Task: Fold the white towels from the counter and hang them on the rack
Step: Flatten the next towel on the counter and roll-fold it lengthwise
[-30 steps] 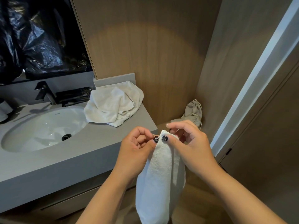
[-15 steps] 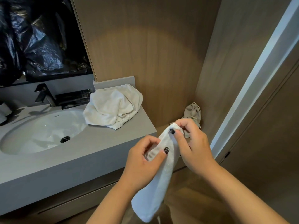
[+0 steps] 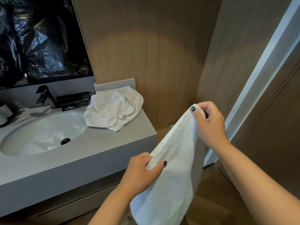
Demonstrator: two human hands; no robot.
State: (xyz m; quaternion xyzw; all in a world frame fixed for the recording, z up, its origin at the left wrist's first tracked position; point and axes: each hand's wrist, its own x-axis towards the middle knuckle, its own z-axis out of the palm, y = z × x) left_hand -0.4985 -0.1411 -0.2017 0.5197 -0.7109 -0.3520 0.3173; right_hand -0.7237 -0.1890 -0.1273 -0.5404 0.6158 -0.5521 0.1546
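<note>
Towel stretched between two hands, right of the tabletop edge

Left hand [image 3: 141,172] pinches the towel [image 3: 173,168] low; right hand [image 3: 209,122] pinches its top corner. A crumpled towel [image 3: 113,109] lies on the tabletop [image 3: 81,153] corner beside the sink [image 3: 40,132].

The grey counter [image 3: 100,153] carries 1 crumpled white towel [image 3: 114,108] at its back right corner, overhanging the oval sink [image 3: 43,132] rim. A dark faucet [image 3: 46,98] stands along the back edge.
</note>
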